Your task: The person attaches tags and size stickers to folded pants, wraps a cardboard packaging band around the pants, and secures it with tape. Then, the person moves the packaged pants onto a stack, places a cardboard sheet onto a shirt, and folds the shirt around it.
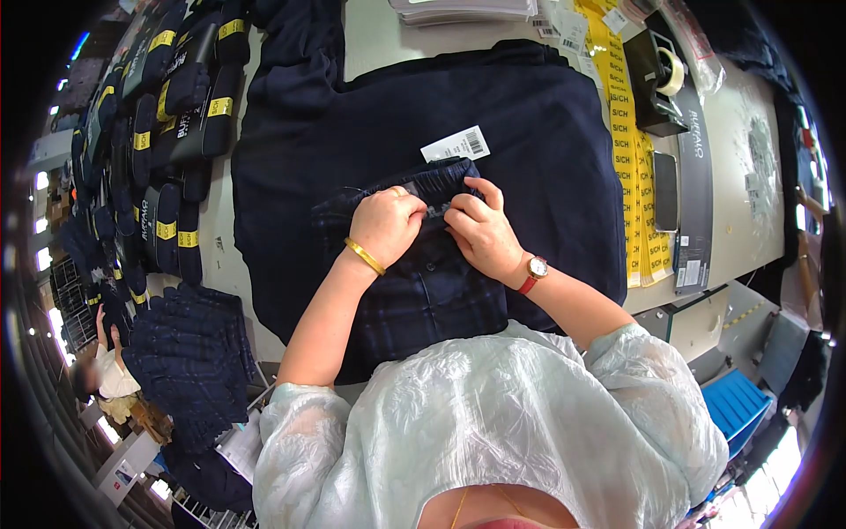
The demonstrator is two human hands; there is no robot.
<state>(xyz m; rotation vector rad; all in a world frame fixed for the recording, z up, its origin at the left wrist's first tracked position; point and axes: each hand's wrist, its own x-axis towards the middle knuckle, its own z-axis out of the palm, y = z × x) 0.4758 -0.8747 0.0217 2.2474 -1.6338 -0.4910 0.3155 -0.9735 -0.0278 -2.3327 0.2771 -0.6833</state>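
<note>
A dark blue plaid shirt (432, 295) lies on a larger dark navy cloth (546, 123) in front of me. My left hand (388, 222) is closed on the left side of its collar (441, 182), a yellow bangle on that wrist. Fingers bent, my right hand (486, 231) pinches the collar's right side; a red-strapped watch is on this wrist. Between the hands, fine detail inside the collar is too small to tell. A white barcode tag (456, 145) rests on the navy cloth just beyond the collar.
Yellow sticker strips (622, 159), a tape dispenser (652, 81) and a phone (665, 192) lie at the right. Folded garments with yellow bands (165, 227) are stacked left, above plaid shirts (189, 353). Papers (463, 9) lie at the back. A person (115, 375) is at far left.
</note>
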